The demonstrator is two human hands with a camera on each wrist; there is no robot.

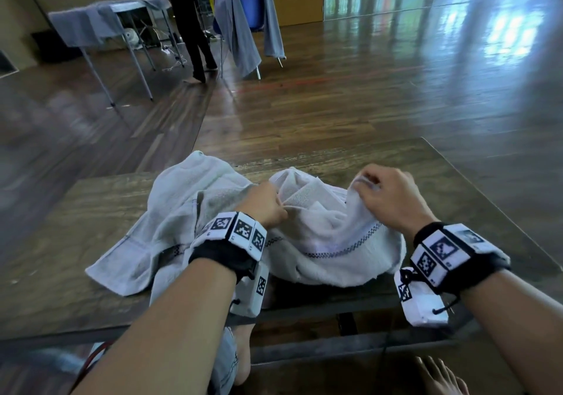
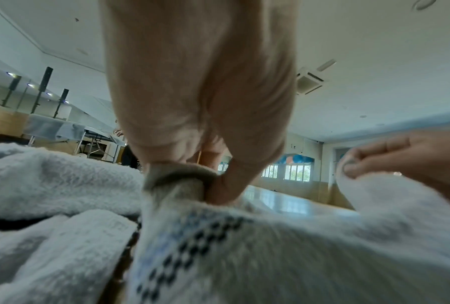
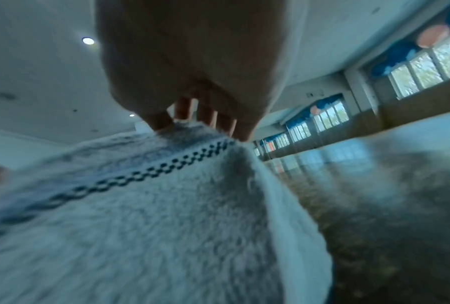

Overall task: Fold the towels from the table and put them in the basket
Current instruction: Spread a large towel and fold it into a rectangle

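Observation:
A crumpled white towel with a dark checked stripe [image 1: 338,242] lies on the wooden table [image 1: 76,211] in front of me. My left hand [image 1: 268,204] pinches a bunched edge of this towel near its middle; the left wrist view shows thumb and fingers [image 2: 218,185] closed on the fold of the towel [image 2: 270,246]. My right hand [image 1: 380,190] grips the towel's raised right edge, fingers [image 3: 218,123] curled over the towel's cloth [image 3: 166,205]. A second white towel [image 1: 170,218] lies rumpled to the left, partly under my left wrist. No basket is in view.
The table's far edge [image 1: 335,147] is just beyond the towels. Across the wooden floor stand a folding table [image 1: 100,19] and a blue chair [image 1: 253,4], both draped with grey towels, with a person's legs [image 1: 198,38] between them. My bare feet [image 1: 441,376] show below the table.

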